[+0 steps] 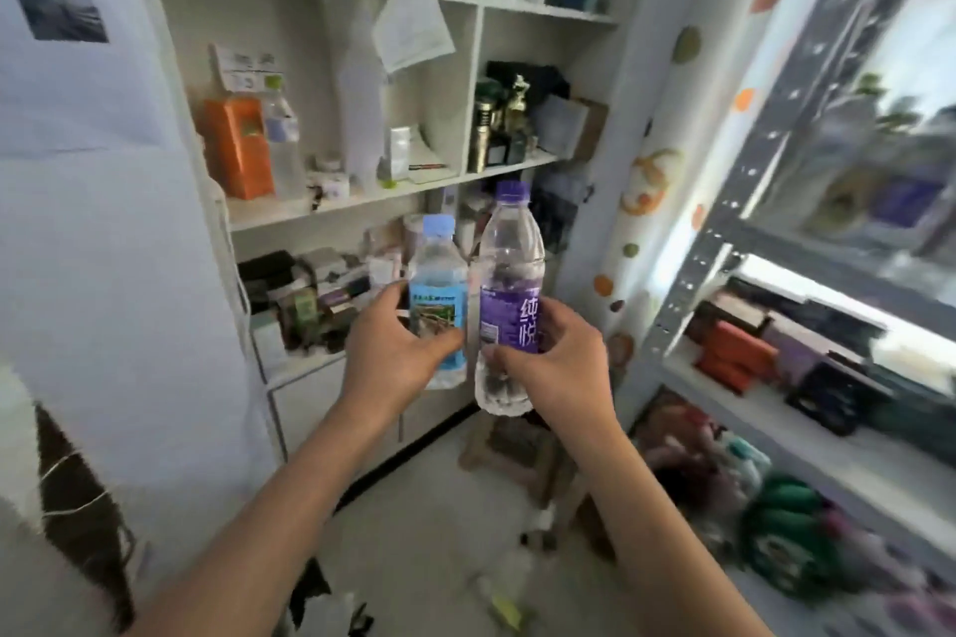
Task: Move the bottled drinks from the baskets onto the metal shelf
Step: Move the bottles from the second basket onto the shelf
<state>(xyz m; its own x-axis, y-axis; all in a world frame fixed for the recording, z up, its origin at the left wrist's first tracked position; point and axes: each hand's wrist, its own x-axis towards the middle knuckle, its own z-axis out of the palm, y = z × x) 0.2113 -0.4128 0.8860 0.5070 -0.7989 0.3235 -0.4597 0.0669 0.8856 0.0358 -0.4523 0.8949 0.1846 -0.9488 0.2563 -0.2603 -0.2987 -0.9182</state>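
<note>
Bottled drinks are in transit, one per hand, both upright and raised in front of the white bookcase point(331, 202). Left hand point(398, 352) curls round the lower body of the blue-labelled bottle point(438, 300), thumb across the label, a carrying grip that keeps the cap up. Just beside it, almost touching, right hand point(548, 362) wraps the taller purple-labelled bottle point(509, 300) at label height, fingers across its front. Holding two at once likely halves the trips. Metal shelf point(734, 243), the destination, stands to the right; its grey perforated upright and a white deck are visible, with dark and orange items already on it. Judged stage: carry, placement not yet begun. Shelf contents are motion-blurred and hard to identify; the shelf is cut off at the frame edge. No basket can be made out with certainty; floor clutter at lower right is indistinct
</note>
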